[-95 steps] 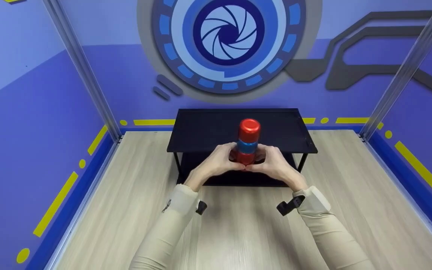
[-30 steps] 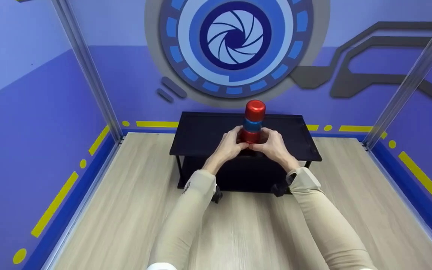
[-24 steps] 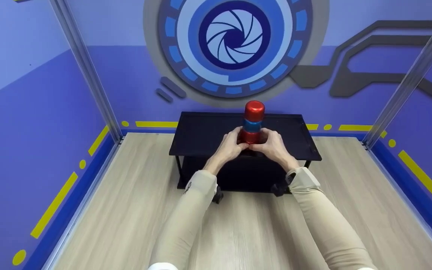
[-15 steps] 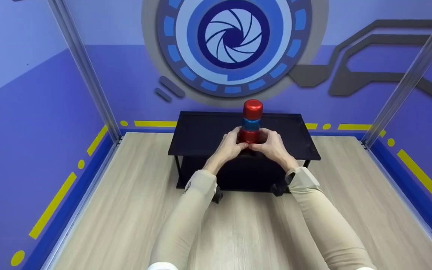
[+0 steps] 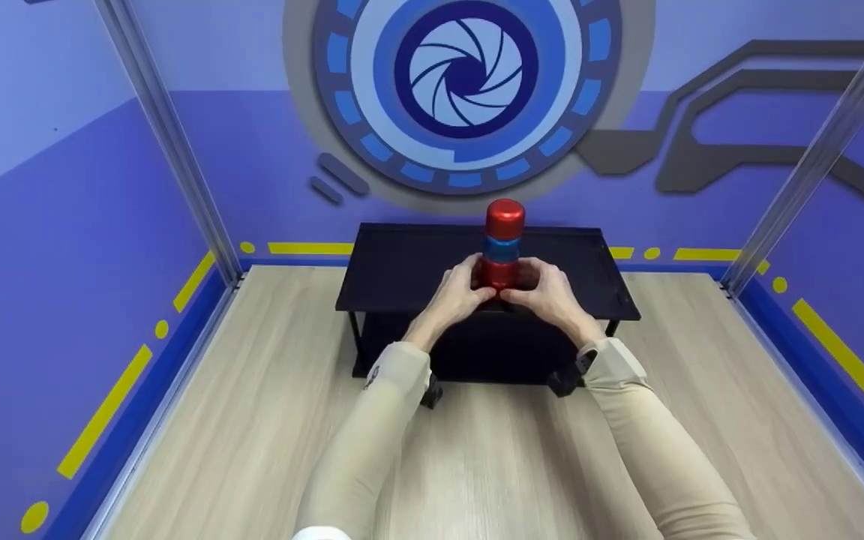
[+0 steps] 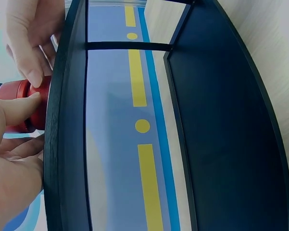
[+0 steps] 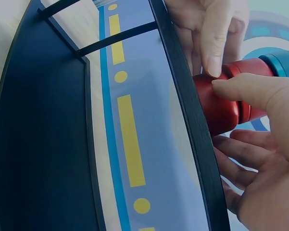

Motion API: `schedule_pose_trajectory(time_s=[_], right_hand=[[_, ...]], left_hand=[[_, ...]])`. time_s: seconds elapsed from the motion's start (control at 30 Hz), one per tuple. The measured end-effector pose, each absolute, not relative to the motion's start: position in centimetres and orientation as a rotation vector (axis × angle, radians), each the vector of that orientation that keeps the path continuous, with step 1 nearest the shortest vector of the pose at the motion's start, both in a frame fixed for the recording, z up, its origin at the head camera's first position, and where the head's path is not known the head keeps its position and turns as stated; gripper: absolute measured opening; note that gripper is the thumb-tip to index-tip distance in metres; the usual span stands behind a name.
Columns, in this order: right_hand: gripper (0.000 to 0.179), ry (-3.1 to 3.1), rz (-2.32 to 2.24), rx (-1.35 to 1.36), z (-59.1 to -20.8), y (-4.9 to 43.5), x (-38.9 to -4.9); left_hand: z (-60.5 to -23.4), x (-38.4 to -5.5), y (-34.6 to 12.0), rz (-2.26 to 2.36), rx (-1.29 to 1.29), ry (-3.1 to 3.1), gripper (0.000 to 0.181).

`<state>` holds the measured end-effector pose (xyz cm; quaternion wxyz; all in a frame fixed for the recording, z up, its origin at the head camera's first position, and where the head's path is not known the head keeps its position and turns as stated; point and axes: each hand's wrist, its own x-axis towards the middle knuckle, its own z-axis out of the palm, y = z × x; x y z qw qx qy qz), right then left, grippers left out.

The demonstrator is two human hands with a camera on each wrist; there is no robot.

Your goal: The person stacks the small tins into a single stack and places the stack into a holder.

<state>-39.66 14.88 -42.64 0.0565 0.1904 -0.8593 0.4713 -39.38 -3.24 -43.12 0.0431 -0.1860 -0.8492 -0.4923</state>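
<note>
An upright stack of shiny red and blue cylinders (image 5: pixel 505 220) stands near the front edge of the black shelf's top tier (image 5: pixel 417 262), a blue band (image 5: pixel 502 250) between red parts. My left hand (image 5: pixel 458 289) holds its lowest red part from the left, with the thumb in front and the fingers behind. From the right, my right hand (image 5: pixel 552 289) holds the same part, its thumb tip close to the left one. In the right wrist view, both thumbs touch the red cylinder (image 7: pixel 221 108), and the right fingers curve behind it. Its base is partly hidden by the shelf's rim.
The two-tier shelf has thin black legs (image 5: pixel 355 330) and a lower tier (image 6: pixel 226 120) under the top. It stands on a pale wood-grain table (image 5: pixel 267 420) against a blue panel wall (image 5: pixel 237 165). Metal corner posts (image 5: pixel 169 135) rise at the sides.
Both hands have carried the stack forward and up from in front of the shelf to its top tier. Within the last half second, the right hand has shifted slightly right, the thumb tips parting a little.
</note>
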Motion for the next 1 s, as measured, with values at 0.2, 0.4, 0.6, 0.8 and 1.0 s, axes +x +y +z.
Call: schedule_pose_trajectory(time_s=[0.2, 0.4, 0.6, 0.8, 1.0], right_hand=[[0.056, -2.602, 1.428, 0.590, -42.7, 15.5, -39.0], [0.059, -2.616, 1.298, 0.564, -42.6, 16.1, -37.6], [0.057, -2.576, 1.048, 0.543, -42.5, 16.2, -35.3], [0.053, -2.344, 0.819, 0.619, -43.6, 15.7, -32.3], [0.055, -2.172, 0.672, 0.703, -45.1, 15.3, -29.5]], left_hand=[[-43.2, -38.7, -3.7, -1.431, -0.536, -2.605, 0.060], [-42.8, -37.4, -4.1, -1.319, -0.491, -2.582, 0.059], [-42.3, -35.1, -4.5, -1.255, -0.527, -2.561, 0.060], [-43.0, -32.0, -4.7, -1.121, -0.632, -2.533, 0.063], [-44.6, -29.0, -4.6, -0.836, -0.686, -2.533, 0.066]])
